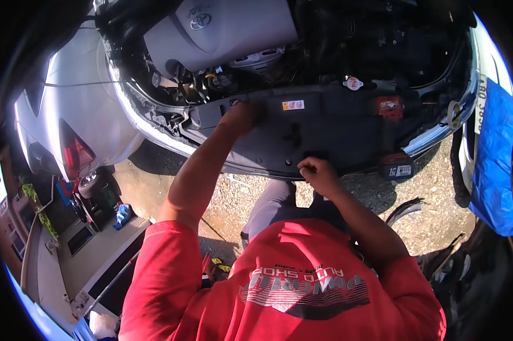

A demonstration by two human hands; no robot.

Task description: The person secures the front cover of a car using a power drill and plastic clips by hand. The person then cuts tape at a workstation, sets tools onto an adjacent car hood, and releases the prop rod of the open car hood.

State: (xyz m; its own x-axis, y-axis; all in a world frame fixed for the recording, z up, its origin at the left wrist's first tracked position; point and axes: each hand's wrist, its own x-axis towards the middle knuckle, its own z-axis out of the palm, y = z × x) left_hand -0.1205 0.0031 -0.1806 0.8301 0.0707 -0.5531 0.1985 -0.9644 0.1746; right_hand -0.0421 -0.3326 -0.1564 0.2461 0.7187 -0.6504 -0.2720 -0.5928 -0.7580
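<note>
My left hand (239, 118) reaches over the left part of the black plastic radiator cover (336, 133), at its upper side. Shadow hides its fingers, so I cannot see what they touch. My right hand (320, 175) is at the cover's front edge with its fingers curled and pinched together. Anything between those fingers is too small to make out. Close to them on the cover is a small round clip (288, 162). To the right, a red and black cordless power tool (389, 106) lies on the cover, its battery end toward me.
A grey engine cover (222, 34) and a radiator cap (353, 83) are in the open engine bay ahead. A white car (86, 102) stands at the left. A blue tarp (495, 159) hangs at the right. Loose parts (407, 210) lie on the gravel.
</note>
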